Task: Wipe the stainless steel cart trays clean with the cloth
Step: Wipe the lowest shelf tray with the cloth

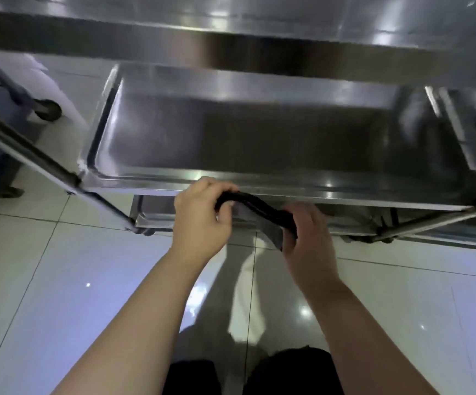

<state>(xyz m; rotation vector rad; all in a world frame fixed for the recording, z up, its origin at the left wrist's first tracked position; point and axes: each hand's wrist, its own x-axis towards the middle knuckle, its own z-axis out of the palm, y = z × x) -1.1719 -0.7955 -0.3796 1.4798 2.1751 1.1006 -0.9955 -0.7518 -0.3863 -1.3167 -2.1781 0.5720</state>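
A dark grey cloth [262, 215] is stretched between both hands just in front of the cart. My left hand [199, 218] grips its upper left end with curled fingers. My right hand [306, 232] holds the lower right end, and a fold hangs beside that palm. The stainless steel middle tray [134, 179] lies right behind the hands, its front rim almost touching my left knuckles. The top tray [259, 44] overhangs it. A lower tray [154, 220] shows beneath, partly hidden by my hands.
The cart's slanted side bar [46, 163] runs down at the left to the lower tray corner. A dark caster wheel [47, 109] of another frame stands at the far left. Glossy white floor tiles [74, 280] spread below, with my dark-clothed legs [259, 372] at the bottom edge.
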